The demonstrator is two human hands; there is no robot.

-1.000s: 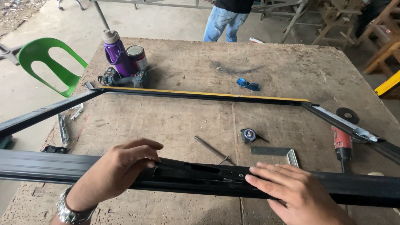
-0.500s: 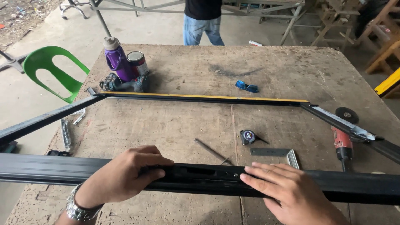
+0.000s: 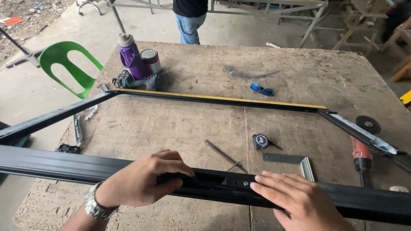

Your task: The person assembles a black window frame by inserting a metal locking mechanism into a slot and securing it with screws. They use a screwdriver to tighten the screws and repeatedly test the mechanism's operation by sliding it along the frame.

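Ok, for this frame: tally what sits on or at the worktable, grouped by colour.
Black: 3 – frame bar under both hands, far bar with yellow edge, grinding disc
Purple: 1 – bottle
Blue: 1 – glasses
Red: 1 – power tool
Green: 1 – chair
Silver: 1 – square
Total: 8

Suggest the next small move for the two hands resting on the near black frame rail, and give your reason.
Probably slide the left hand a little leftward off the slot in the near black rail. Its fingers curl over the slot's left end, partly covering it. The right hand lies flat on the rail just right of the slot's small screw, so it already steadies the rail.
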